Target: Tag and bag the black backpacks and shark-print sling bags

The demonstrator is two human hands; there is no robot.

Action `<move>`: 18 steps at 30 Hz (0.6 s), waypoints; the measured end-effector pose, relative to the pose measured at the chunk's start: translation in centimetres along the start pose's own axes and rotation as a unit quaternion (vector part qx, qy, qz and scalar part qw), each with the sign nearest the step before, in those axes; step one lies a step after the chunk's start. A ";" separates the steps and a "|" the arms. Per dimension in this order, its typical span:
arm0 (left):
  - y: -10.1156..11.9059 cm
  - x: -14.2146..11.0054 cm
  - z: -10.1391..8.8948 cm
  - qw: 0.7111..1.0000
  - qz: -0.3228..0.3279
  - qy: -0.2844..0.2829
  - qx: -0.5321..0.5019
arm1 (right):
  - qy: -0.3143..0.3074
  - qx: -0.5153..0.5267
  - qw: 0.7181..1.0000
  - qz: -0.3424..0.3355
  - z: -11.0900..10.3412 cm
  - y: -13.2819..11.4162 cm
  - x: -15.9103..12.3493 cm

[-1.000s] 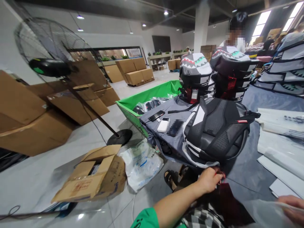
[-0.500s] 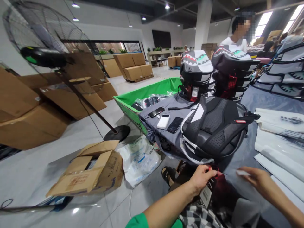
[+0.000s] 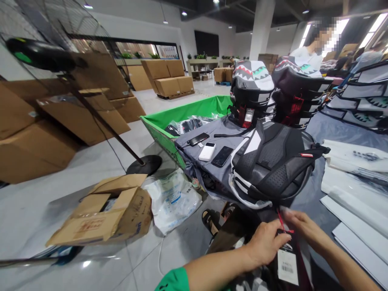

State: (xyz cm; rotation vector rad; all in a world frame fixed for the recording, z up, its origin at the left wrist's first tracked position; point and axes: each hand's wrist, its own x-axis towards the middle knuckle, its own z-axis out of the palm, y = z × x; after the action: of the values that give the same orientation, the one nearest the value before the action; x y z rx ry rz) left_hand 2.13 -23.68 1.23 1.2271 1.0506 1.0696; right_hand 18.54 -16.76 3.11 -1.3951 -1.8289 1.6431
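My left hand (image 3: 266, 244) pinches a black hang tag with a white barcode label (image 3: 287, 267) by its top, close to its red cord (image 3: 281, 220). Just right of the cord is my right hand (image 3: 304, 228), fingers closed together at the cord's upper end. A pale blur shows at its fingertips; what they grip is unclear. Above both hands a black and grey backpack (image 3: 269, 161) lies straps-up on the grey-covered table (image 3: 221, 133). Dark red material hangs behind the tag, partly hidden.
Stacked shark-tooth-patterned backpacks (image 3: 253, 87) stand behind. Two phones and a white power bank (image 3: 207, 151) lie on the left; white plastic bags (image 3: 354, 186) lie on the right. A green bin (image 3: 151, 125), fan stand (image 3: 144, 165) and open carton (image 3: 103, 214) are leftward. A co-worker (image 3: 309, 52) stands beyond.
My right hand has moved left to the red cord, beside my left hand. My left hand has shifted slightly right and down with the tag, whose label now faces me.
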 end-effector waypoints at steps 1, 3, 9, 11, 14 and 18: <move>-0.5 -0.2 0.2 0.998 0.020 0.016 0.066 | 0.019 0.020 1.000 0.011 -0.1 -0.7 0.7; -1.4 -0.3 0.6 0.987 0.052 0.045 0.147 | 0.082 0.018 0.996 0.021 -0.2 -1.7 1.6; -1.3 -1.3 -0.4 0.983 0.062 0.095 0.144 | 0.182 -0.048 0.982 0.021 1.2 -2.2 2.1; -0.9 -1.7 -1.2 0.977 0.026 0.181 0.109 | 0.192 -0.054 0.980 0.018 1.6 -2.2 2.3; -0.7 -1.9 -1.7 0.971 0.001 0.238 -0.036 | 0.176 -0.039 0.984 0.017 1.5 -2.0 2.5; -0.7 -0.5 -0.7 0.907 -0.064 0.221 -0.353 | 0.150 -0.027 0.988 0.014 0.9 -1.2 2.8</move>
State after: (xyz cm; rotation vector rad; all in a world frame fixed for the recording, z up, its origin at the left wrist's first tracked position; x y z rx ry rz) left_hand 1.42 -24.08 0.52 0.3312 0.9248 1.4894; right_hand 16.01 -14.85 2.96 -1.6000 -1.6970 1.3177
